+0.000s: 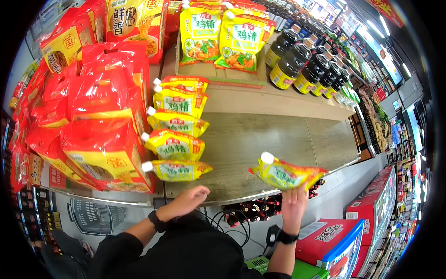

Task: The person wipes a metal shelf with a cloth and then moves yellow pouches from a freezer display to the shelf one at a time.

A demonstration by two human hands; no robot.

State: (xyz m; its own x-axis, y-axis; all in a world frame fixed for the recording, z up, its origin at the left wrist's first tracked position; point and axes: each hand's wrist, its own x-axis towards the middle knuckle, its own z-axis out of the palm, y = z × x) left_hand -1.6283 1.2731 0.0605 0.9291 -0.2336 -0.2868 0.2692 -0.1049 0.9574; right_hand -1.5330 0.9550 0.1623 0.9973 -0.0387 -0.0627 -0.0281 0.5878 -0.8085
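Observation:
My right hand [294, 202] grips a yellow spouted seasoning pouch [287, 174] by its lower side, over the front edge of the wooden display table [258, 139]. The pouch's white cap points up and left. My left hand [193, 198] is at the table's front edge with its fingers curled together and nothing visible in it. Just behind it, several matching pouches [179, 171] stand in a row running away from me, caps to the left. More such pouches [242, 43] stand in an open cardboard tray [219, 81] on the raised tier at the back.
Red bags of packaged noodles [104, 153] crowd the table's left side. Dark bottles with yellow labels [285, 69] stand at the back right. Below the table are a grey shopping basket [94, 216], bottles [258, 211] and black cables. Red chest freezers [327, 240] stand at the lower right. Another person's legs show lower left.

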